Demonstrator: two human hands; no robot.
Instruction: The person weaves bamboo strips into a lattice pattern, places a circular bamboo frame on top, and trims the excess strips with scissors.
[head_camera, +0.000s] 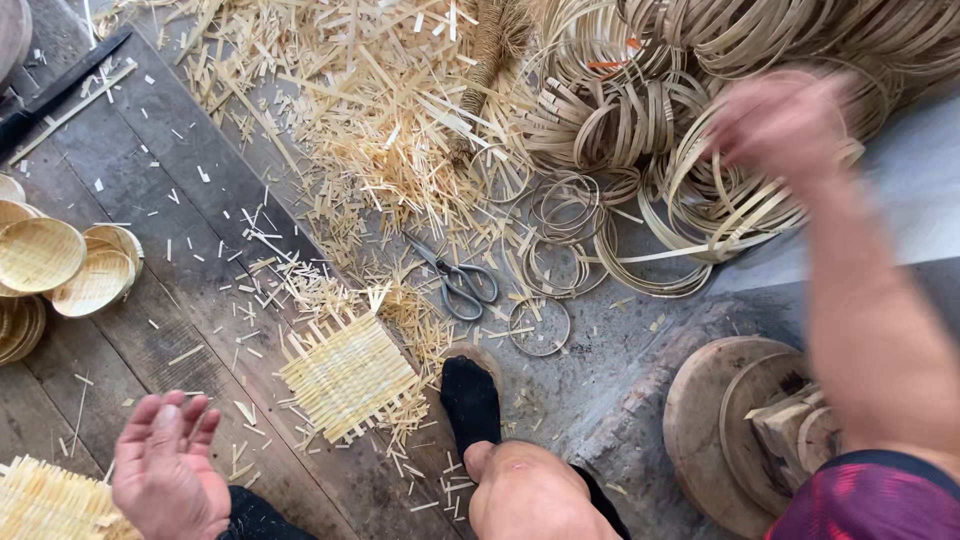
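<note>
Right, fingers first: the left hand (168, 470) sits low in the view, palm up, its fingers (190, 415) loosely spread and gripping nothing, hovering above the plank floor (190, 320) just beside a pale woven mat (40, 500) at the bottom corner. Over on the other side, the right hand (780, 125) is stretched out and badly blurred, down among the heap of coiled bamboo strip rings (690, 190); whether those fingers are clenched on a ring or released, I cannot tell through the blur. Moving outward, a small square woven panel (348, 375) with loose strip ends lies on the floor between the left hand and the person's black-socked foot (471, 400), with a bare knee (525, 495) just below it. A pair of metal scissors (458, 280) lies shut on the floor above the foot, near a few single thin rings (540, 327). A wide scatter of cut bamboo offcuts (370, 110) covers the upper middle. Small finished woven baskets (55, 260) are stacked at the left edge, and a round wooden block (740, 425) sits at lower right beside the right arm.
</note>
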